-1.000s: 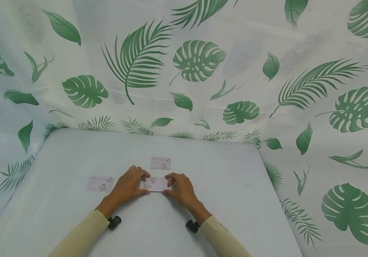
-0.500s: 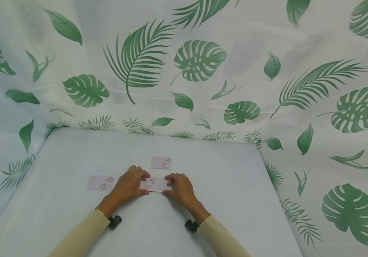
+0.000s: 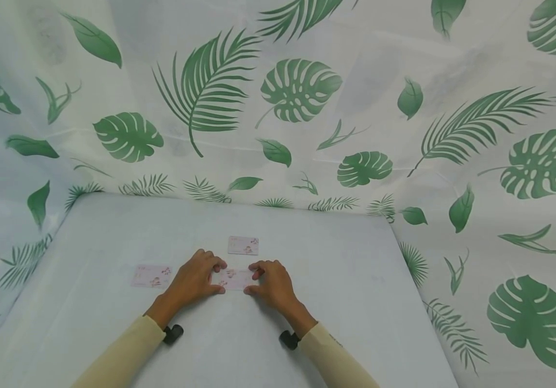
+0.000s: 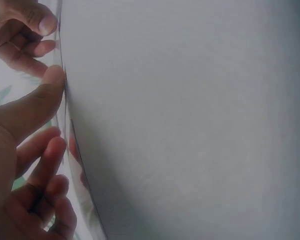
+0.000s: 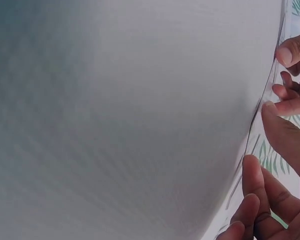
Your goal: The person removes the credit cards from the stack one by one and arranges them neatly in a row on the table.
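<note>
Spanning the gap between two hands, a pale, pink-printed middle card (image 3: 236,280) is held around the middle of the white tabletop (image 3: 336,258), its long sides set roughly parallel to the far edge. Its left end is pinched by the left hand (image 3: 194,277), with the thumb at the near corner and the forefinger at the far corner; its right end is pinched in the same way by the right hand (image 3: 276,284). In each hand the fingers are bent, and thumb and forefinger are parted only by about the card's short side. Whether the middle card is lifted or laid flat cannot be told, as it is not clearly made out in either wrist view.

Nearer the far edge, a similar far card (image 3: 243,246) is laid just beyond the middle card, apart from it. Towards the left edge, a left card (image 3: 149,276) is laid flat, its right end close beside the left hand; whether the two are touching cannot be told. Beige sleeves (image 3: 122,353) are worn on both forearms, and a small black device (image 3: 174,334) is fixed at each wrist. The tabletop is bordered along its far, left and right edges by a leaf-printed sheet (image 3: 302,145).
</note>
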Available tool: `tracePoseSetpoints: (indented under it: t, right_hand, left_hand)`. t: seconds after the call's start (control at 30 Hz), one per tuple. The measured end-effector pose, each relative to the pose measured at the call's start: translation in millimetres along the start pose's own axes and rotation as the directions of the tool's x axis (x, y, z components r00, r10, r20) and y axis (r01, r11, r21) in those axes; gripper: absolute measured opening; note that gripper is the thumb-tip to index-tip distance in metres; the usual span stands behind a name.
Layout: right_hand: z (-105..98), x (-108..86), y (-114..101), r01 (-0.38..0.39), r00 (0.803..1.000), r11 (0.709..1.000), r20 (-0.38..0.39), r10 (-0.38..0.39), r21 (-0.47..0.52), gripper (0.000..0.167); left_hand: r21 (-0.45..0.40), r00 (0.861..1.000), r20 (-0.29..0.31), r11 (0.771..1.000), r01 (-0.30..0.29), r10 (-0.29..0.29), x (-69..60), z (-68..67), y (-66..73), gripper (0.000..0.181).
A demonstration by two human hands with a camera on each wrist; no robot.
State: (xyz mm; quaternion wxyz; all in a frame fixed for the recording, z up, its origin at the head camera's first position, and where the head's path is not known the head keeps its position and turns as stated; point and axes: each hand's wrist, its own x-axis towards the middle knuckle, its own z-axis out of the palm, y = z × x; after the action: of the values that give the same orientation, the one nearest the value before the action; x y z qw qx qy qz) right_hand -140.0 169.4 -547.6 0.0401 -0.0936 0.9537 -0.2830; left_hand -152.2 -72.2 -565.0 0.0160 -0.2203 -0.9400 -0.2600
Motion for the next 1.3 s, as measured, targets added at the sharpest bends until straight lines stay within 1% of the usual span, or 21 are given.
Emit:
tracePoseSetpoints:
  t: [0.2, 0.37, 0.47, 0.77, 0.87, 1.03, 1.2, 1.3]
  right_hand:
    - [-5, 5.8, 2, -0.022, 1.0, 0.999, -0.014, 0.022, 0.026, 0.052]
    - [-8, 12.4, 5, -0.028, 0.999, 0.998, -0.028, 0.029, 0.049, 0.054]
    - [-9, 17.0, 7, -0.025, 0.999, 0.998, -0.043, 0.027, 0.057, 0.054]
    - [-13, 31.4, 12, -0.009, 0.996, 0.997, -0.085, 0.016, 0.078, 0.055]
    - [-13, 36.6, 13, -0.016, 0.995, 0.997, -0.096, 0.023, 0.073, 0.055]
    - [-12, 44.3, 17, -0.02, 0.994, 0.999, -0.106, 0.024, 0.037, 0.056]
    - [-13, 51.0, 19, -0.032, 0.994, 0.998, -0.105, 0.037, 0.047, 0.056]
    - [-14, 54.8, 18, -0.044, 0.993, 0.998, -0.103, 0.049, 0.051, 0.056]
  left_hand:
    - [0.006, 1.0, -0.004, 1.0, 0.003, -0.003, 4.9, -4.1, -0.8, 0.058]
    - [0.017, 1.0, -0.003, 1.0, 0.023, -0.023, 11.0, -6.4, -2.9, 0.063]
    - [0.005, 0.999, -0.003, 0.999, 0.033, -0.033, 15.0, -7.7, -3.9, 0.062]
    - [-0.016, 0.999, -0.021, 0.999, 0.033, -0.034, 27.7, -10.5, -6.7, 0.06]
    - [-0.017, 0.999, -0.025, 0.999, 0.03, -0.03, 32.6, -11.2, -6.4, 0.06]
    - [-0.011, 0.999, -0.022, 0.999, 0.033, -0.033, 41.3, -12.2, -5.6, 0.059]
    - [-0.014, 0.999, -0.032, 1.0, 0.022, -0.022, 49.6, -13.0, -5.6, 0.059]
    - [-0.005, 0.999, -0.026, 1.0, 0.02, -0.02, 53.8, -12.1, -6.8, 0.06]
